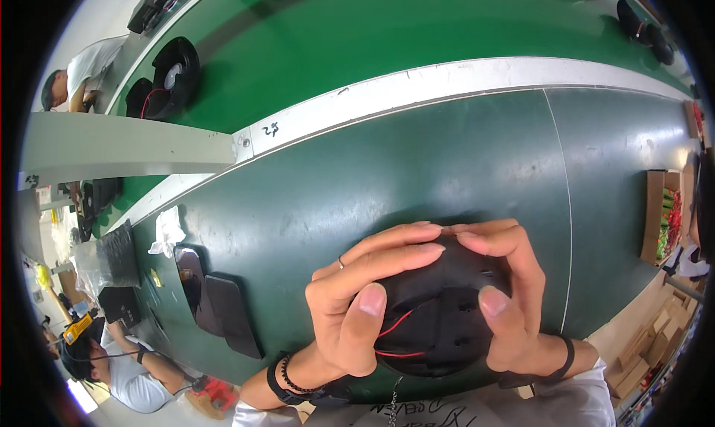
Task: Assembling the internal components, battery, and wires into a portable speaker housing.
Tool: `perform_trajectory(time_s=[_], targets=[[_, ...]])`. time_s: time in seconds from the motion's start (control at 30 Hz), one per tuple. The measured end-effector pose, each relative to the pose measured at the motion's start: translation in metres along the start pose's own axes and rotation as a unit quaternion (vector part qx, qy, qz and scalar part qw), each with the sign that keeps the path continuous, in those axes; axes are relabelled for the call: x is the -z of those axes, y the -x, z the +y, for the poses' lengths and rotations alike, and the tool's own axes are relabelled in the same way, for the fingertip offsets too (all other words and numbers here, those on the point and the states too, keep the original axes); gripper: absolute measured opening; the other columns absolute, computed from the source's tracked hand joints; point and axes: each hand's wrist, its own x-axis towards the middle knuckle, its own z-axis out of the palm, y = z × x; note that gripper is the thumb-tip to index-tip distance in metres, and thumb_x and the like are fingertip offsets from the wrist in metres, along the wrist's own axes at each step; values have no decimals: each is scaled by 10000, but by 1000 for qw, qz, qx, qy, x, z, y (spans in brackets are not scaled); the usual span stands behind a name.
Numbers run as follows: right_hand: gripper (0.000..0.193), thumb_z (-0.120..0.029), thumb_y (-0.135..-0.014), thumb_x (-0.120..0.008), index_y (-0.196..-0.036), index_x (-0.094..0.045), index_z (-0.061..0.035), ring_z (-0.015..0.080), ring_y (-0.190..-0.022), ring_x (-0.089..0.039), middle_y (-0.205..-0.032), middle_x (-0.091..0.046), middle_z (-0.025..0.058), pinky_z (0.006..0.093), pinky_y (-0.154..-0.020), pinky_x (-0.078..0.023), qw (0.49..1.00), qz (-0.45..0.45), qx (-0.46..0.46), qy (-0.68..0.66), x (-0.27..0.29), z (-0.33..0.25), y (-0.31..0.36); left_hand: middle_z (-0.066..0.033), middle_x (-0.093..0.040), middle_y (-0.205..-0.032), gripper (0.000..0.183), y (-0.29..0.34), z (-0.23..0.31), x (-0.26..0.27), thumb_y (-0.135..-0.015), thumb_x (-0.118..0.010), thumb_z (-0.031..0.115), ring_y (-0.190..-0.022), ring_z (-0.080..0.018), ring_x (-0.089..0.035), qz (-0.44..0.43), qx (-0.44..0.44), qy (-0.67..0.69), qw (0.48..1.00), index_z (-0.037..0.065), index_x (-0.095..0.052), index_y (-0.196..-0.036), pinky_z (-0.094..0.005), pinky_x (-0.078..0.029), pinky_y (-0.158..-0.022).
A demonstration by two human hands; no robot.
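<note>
Both of my hands grip a round black plastic housing (447, 293) just above the near edge of the green table. My left hand (357, 293) wraps its left side, with fingers over the far rim and the thumb on the near face. On the other side my right hand (514, 300) does the same, its thumb pressing near some small openings. Red wires (398, 326) come out of the housing beside my left thumb. What lies under the housing is hidden.
Two black flat devices (212, 304) and a white crumpled tissue (167, 231) lie to the left. Beyond the white rail, a green belt (357, 36) carries similar black housings (175, 77). A cardboard box (655, 218) of red and green parts stands right. Co-workers (130, 375) sit left.
</note>
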Motion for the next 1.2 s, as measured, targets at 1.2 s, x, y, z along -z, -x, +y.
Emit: perform_trajectory(time_s=[1.2], targets=[[506, -259, -907, -700, -1273, -597, 76, 329, -1103, -618, -1207, -608, 286, 409, -965, -500, 997, -38, 31, 58, 3, 1, 5, -399, -669, -1267, 636, 13, -18, -1, -1089, -397, 420, -1223, -547, -652, -4, -93, -6, 996, -119, -723, -1176, -589, -507, -1077]])
